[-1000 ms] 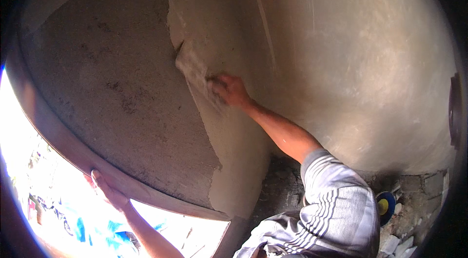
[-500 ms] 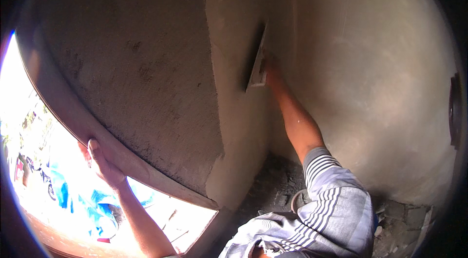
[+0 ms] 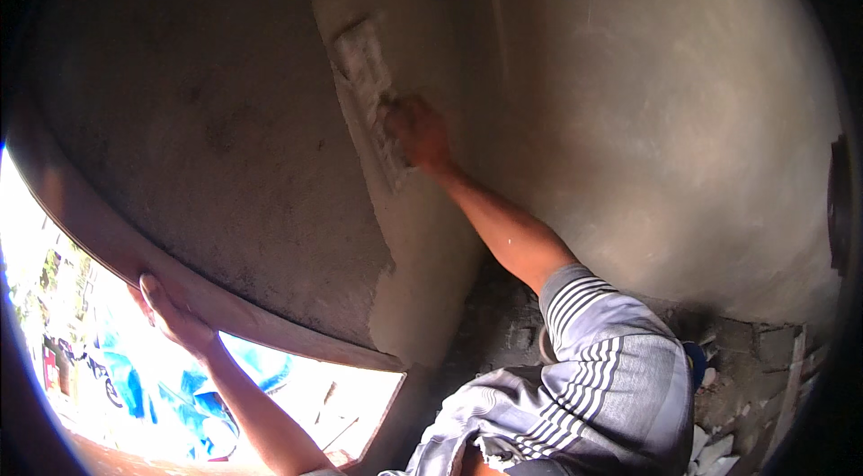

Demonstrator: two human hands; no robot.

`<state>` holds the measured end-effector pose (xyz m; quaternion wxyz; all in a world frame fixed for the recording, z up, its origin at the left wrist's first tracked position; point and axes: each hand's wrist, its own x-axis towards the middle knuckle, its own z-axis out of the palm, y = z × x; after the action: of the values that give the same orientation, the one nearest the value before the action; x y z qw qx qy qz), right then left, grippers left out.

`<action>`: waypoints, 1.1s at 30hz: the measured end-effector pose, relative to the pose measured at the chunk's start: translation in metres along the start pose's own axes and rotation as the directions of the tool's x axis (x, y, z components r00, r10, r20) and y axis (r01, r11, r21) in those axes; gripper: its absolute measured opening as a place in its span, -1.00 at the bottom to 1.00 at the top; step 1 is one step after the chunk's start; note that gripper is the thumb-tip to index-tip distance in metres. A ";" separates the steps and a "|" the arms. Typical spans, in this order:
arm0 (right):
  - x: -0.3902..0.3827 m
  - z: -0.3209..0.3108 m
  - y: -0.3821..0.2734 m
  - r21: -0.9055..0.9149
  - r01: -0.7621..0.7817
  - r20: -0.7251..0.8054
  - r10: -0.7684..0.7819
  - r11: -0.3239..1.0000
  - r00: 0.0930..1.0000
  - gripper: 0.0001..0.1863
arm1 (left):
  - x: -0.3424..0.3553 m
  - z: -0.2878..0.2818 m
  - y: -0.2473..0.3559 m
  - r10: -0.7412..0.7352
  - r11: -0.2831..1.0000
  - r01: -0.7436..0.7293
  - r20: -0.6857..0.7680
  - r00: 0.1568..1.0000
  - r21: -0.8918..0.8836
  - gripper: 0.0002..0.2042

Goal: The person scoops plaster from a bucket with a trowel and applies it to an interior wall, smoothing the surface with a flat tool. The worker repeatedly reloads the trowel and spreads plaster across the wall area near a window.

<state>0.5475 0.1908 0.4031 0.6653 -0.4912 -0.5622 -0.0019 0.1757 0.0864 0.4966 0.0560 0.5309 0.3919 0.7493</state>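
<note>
My right hand [image 3: 418, 130] is closed around the handle of a rectangular plastering trowel [image 3: 364, 62], its blade smeared with grey mortar. The trowel lies against the wall at the border between smoother, wet plaster [image 3: 422, 269] and the darker, rougher coat [image 3: 243, 143] to its left. The hand hides the trowel's handle. At the lower left, my left hand [image 3: 180, 321] grips the brownish frame [image 3: 261, 310] of a bright opening, thumb on the near face and fingers going behind the edge.
A smooth grey wall [image 3: 683, 134] meets the plastered one at a corner. Rubble and broken pieces [image 3: 715, 449] lie on the floor at the lower right. Outside the opening are blue sheeting [image 3: 193, 386] and greenery. A dark fitting [image 3: 838, 202] sits at the right edge.
My right hand has carried the trowel left from near the corner to the rough coat's border, and the blade has turned. My left hand still holds the frame; the view has shifted slightly.
</note>
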 end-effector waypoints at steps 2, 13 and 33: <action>-0.018 0.009 -0.008 -0.039 0.204 0.067 -0.201 0.978 0.977 -0.67 | -0.001 0.004 0.007 -0.016 0.999 0.015 -0.024 1.000 -0.040 -0.36; -0.028 0.006 0.092 0.234 -0.369 -0.130 0.405 0.900 0.905 -0.64 | 0.001 -0.003 -0.007 0.028 0.992 -0.024 0.035 0.999 -0.126 -0.36; -0.071 0.039 -0.082 0.200 0.135 -0.029 -0.132 0.970 0.991 -0.67 | 0.003 0.001 0.006 0.034 0.967 -0.012 0.081 0.996 -0.255 -0.55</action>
<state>0.4462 0.1347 0.3986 0.7143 -0.3823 -0.5861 0.0063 0.1776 0.0848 0.5025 0.1313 0.5551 0.2838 0.7708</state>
